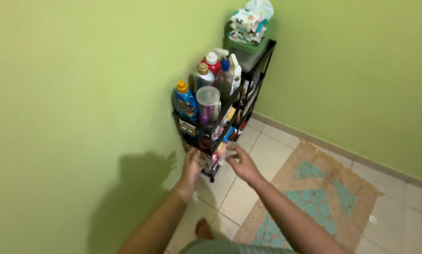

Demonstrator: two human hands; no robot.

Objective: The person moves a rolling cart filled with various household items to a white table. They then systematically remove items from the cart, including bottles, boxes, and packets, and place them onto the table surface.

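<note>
Hands reach into the lower tier of the black wire rack (262, 59) in the corner: left hand (191, 165) and right hand (239, 161) flank a small clear item (210, 160) (blurred), grip unclear. Next comes a steady lift out.

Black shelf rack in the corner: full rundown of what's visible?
The black rack is a narrow, tiered frame of what looks like thin metal, standing upright on the tiled floor in the corner of the green walls. Its middle tier is crowded with bottles; the top carries a green tub. Both the left hand and right hand reach its lower tier.
</note>
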